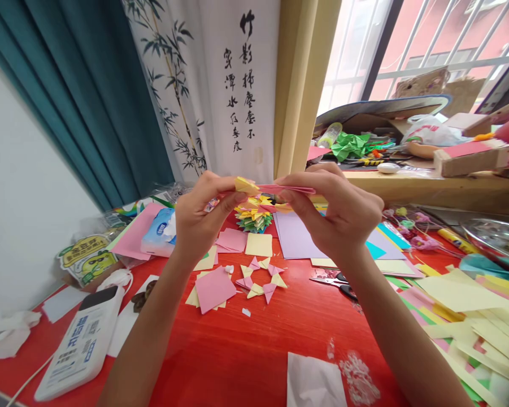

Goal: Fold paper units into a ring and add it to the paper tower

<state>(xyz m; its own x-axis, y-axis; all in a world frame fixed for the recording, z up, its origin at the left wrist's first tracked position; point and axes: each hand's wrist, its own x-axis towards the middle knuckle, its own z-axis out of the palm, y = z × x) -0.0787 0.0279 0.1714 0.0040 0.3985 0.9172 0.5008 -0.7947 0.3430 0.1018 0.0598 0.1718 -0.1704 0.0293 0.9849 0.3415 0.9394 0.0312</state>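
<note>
Raised above the table, a yellow-and-pink folded paper piece (296,189) stretches between my two hands, seen nearly edge-on. My left hand (205,212) pinches its yellow end between thumb and fingers. On the pink part, my right hand (334,209) closes with thumb and forefinger. Directly behind it stands a layered paper model (256,222) in yellow, green and blue, partly covered. Below lies a star-shaped ring (256,289) of pink and pale yellow folded units. Left of that ring rests a stack of pink and yellow paper squares (215,288).
Scissors (333,281) lie near my right forearm. Paper scraps (470,316) heap at the right. At the left are a tissue pack (157,232) and a white corded device (82,339). A white paper packet (316,379) sits in front. The cluttered windowsill (407,183) is behind.
</note>
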